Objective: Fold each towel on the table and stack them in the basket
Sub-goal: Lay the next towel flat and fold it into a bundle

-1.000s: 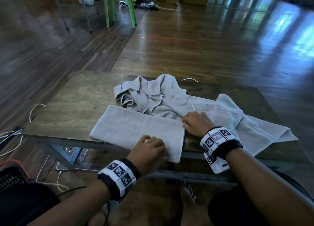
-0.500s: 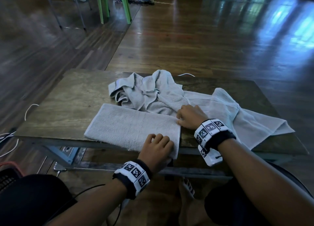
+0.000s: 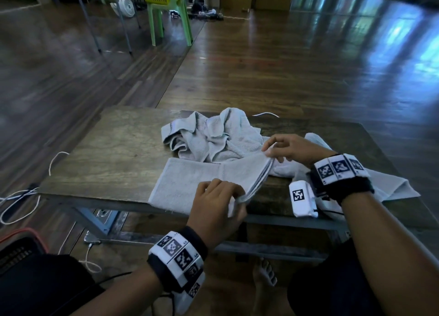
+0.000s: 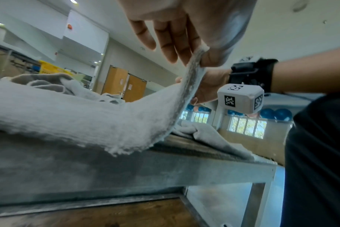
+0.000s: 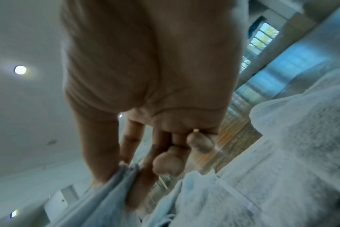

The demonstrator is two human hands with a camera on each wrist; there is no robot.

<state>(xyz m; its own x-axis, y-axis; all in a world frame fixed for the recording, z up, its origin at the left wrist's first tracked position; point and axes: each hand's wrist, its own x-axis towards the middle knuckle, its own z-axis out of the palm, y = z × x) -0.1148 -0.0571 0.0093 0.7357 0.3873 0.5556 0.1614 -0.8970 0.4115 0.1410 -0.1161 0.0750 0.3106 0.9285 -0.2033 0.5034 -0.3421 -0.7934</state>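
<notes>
A pale grey towel (image 3: pixel 190 182), folded into a long strip, lies along the near edge of the wooden table (image 3: pixel 114 149). My left hand (image 3: pixel 221 201) pinches the near right corner of the strip, and my right hand (image 3: pixel 285 147) pinches the far right corner. The right end is lifted off the table between them (image 4: pixel 190 86). In the right wrist view the thumb and fingers pinch the layered edge (image 5: pixel 124 176). A crumpled grey towel (image 3: pixel 209 135) lies behind the strip. A lighter towel (image 3: pixel 389 185) is spread on the right, under my right forearm.
A dark basket with an orange rim (image 3: pixel 21 246) stands on the floor at lower left. White cables (image 3: pixel 14 197) trail left of the table. A green chair (image 3: pixel 171 14) with a yellow basket stands far back. My bare foot (image 3: pixel 263 275) is under the table.
Both hands were pressing the strip's right end flat; now each pinches a corner and that end has been raised off the table. The head view has tilted up.
</notes>
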